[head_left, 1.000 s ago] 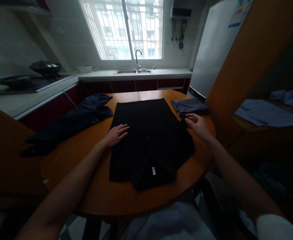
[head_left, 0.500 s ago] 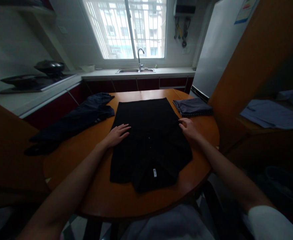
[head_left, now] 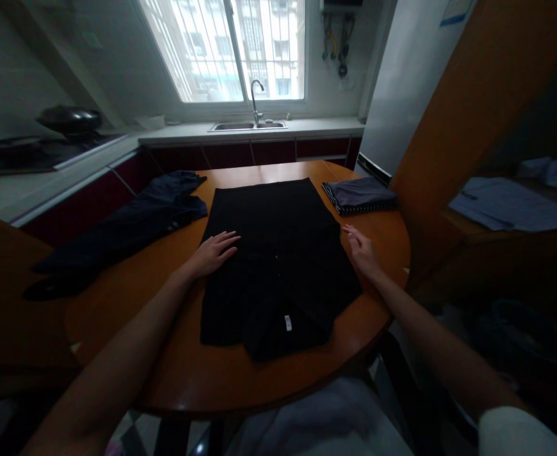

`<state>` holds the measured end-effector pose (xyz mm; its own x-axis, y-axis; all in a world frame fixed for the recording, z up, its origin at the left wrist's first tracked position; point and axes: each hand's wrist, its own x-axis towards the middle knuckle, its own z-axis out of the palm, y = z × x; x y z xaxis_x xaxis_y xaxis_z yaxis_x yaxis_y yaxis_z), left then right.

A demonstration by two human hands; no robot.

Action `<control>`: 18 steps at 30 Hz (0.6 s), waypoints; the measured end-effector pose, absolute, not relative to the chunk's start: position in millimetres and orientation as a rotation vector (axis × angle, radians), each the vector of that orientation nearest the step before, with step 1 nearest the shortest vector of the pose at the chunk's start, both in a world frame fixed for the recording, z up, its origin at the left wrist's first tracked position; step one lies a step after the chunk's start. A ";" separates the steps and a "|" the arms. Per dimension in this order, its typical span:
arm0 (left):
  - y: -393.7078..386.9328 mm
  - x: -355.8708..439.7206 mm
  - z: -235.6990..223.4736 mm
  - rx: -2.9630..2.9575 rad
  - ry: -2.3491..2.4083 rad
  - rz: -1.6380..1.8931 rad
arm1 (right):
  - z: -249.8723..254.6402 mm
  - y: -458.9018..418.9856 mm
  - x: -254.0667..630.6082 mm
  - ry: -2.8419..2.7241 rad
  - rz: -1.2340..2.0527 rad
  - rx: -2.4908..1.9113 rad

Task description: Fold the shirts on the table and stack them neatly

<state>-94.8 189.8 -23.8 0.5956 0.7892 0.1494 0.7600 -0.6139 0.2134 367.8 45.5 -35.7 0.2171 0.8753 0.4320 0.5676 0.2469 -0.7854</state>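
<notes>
A black short-sleeved shirt [head_left: 269, 221] lies spread flat on the wooden table [head_left: 183, 386], its collar and white label toward me and its hem toward the window. Resting on the shirt's left edge is my left hand [head_left: 214, 252], fingers stretched out and apart. At the opposite edge, by the right sleeve, my right hand [head_left: 361, 249] has its fingers extended, the tips at the cloth's border. Nothing shows in either hand.
A dark blue garment [head_left: 136, 221] lies crumpled along the table's left side. On the far right sits a folded grey garment [head_left: 359, 193] with a patterned edge. Beyond the table are a counter with a sink [head_left: 247, 126], a stove with a wok [head_left: 69, 120], and a refrigerator [head_left: 397, 95].
My right hand has come slightly away from the shirt's edge and its fingers have straightened. My left hand stays on the cloth. The whole view has shifted a little.
</notes>
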 end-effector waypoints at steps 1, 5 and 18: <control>189.4 -94.6 -23.3 2.688 1.310 0.347 | -36.9 48.0 372.0 -1.408 0.337 -1.453; 187.6 -93.1 -21.7 2.658 1.323 0.367 | -44.2 55.5 379.0 -1.436 0.302 -1.655; 194.7 -109.8 -17.4 2.185 1.470 1.017 | -23.0 122.1 339.8 -1.950 0.179 -1.961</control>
